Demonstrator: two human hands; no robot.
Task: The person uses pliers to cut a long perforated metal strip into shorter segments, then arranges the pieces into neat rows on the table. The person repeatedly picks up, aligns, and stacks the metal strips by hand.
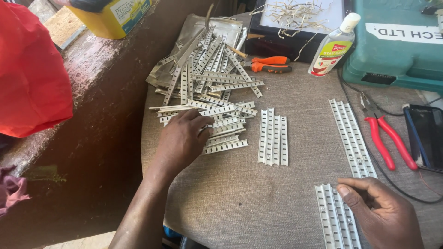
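Left hand [184, 138] lies flat; right hand [380, 212] curled.

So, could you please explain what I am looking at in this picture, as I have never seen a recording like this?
There is no machine here: a person works with two bare hands, and the single camera sits on their head, looking down at a cloth-covered table. The left hand rests on a loose heap of perforated metal strips, fingers on a strip at its near edge. The right hand touches a tidy row of strips at the near edge. Two more tidy rows lie between and farther right. Around them are red-handled pliers, orange-handled cutters, a clear bottle and a teal case.
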